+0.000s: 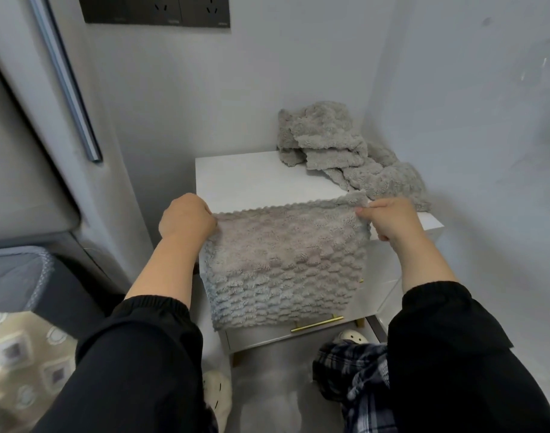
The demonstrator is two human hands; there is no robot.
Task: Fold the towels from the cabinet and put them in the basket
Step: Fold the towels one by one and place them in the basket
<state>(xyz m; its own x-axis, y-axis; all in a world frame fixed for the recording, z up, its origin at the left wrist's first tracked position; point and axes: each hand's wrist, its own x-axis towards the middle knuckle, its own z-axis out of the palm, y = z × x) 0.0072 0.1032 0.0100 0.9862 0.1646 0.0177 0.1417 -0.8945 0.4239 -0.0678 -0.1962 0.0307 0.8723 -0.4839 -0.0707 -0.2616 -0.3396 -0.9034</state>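
Note:
A grey fluffy towel hangs spread in front of the white cabinet. My left hand pinches its top left corner and my right hand pinches its top right corner, so the top edge is stretched level with the cabinet's front edge. The towel's lower part covers the upper drawer front. A heap of more grey towels lies crumpled on the cabinet top at the back right, against the wall. The grey fabric basket shows at the left edge, low down.
A grey refrigerator door with a long handle stands on the left. White walls close in behind and to the right of the cabinet. A gold drawer handle shows below the towel. My feet in white slippers stand on the grey floor.

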